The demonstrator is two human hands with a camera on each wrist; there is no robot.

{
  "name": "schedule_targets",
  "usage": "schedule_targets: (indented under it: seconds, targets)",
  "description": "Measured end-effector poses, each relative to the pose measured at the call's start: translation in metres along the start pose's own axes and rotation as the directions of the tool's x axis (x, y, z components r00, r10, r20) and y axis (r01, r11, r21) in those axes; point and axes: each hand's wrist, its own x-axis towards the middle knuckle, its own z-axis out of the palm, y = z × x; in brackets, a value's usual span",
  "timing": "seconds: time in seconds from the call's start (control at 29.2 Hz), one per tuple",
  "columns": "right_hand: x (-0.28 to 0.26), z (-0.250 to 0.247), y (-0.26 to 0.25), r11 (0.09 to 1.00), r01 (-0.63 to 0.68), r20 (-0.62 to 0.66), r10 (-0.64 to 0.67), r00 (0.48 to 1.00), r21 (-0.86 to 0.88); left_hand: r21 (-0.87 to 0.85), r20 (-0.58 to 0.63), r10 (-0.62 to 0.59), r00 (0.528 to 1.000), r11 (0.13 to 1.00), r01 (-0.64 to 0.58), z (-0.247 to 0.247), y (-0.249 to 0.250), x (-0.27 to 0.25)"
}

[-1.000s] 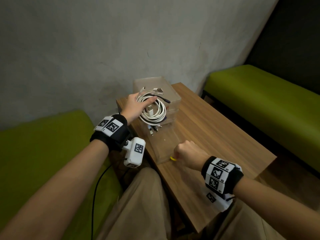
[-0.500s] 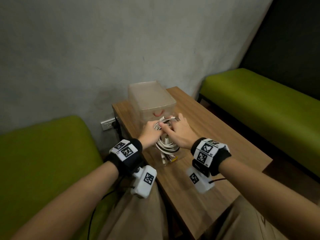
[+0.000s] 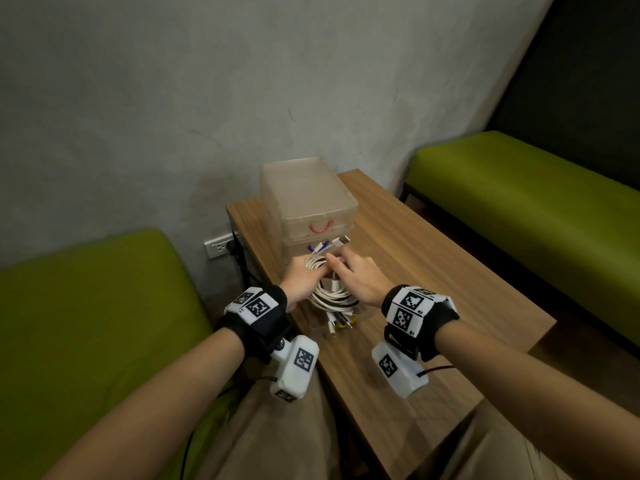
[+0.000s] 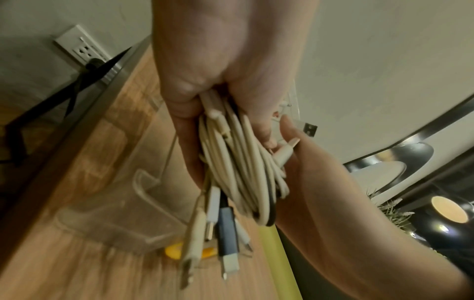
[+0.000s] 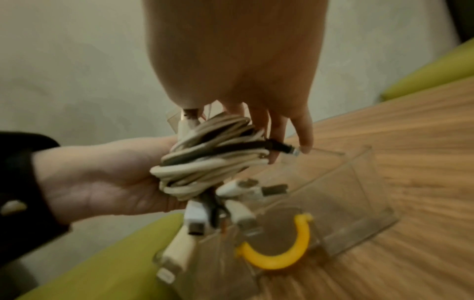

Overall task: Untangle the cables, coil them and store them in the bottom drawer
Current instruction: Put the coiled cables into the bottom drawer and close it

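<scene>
Table drawer [image 5: 356, 203] now lies under cables [image 3: 332, 296]: left hand [image 3: 300, 283] grips, right hand [image 3: 362, 282] rests flat

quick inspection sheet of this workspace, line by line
surface: wooden table, bare wood right of the drawer unit.
job's things: coiled cable bundle, mostly white with one black; plugs dangle above the pulled-out bottom drawer with its yellow handle; red-handled drawer shut.
clutter: nothing seen.
hands: left hand grips the bundle; right hand lays straight fingers against it.
cables: thin leads leave the left wrist camera and right wrist camera; black plug in the wall outlet.
surroundings: grey wall; a green bench on each side.
</scene>
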Motion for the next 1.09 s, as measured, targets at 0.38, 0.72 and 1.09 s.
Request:
schedule_targets:
  seconds: [0.38, 0.72, 1.09]
  targets:
    - [-0.005, 0.021, 0.011, 0.988, 0.149, -0.012, -0.149, 0.989, 0.031, 0.106, 0.124, -0.240, 0.963, 0.968, 0.228, -0.008, -0.001, 0.010]
    - [0.003, 0.023, -0.001, 0.983, 0.137, -0.348, -0.087, 0.934, 0.122, 0.636, 0.069, 0.004, 0.998, 0.770, -0.047, -0.002, 0.006, 0.005]
    - [0.000, 0.029, 0.014, 0.986, 0.080, -0.080, -0.092, 0.993, -0.146, 0.946, 0.209, 0.187, 0.960, 0.208, -0.247, -0.011, 0.002, 0.002]
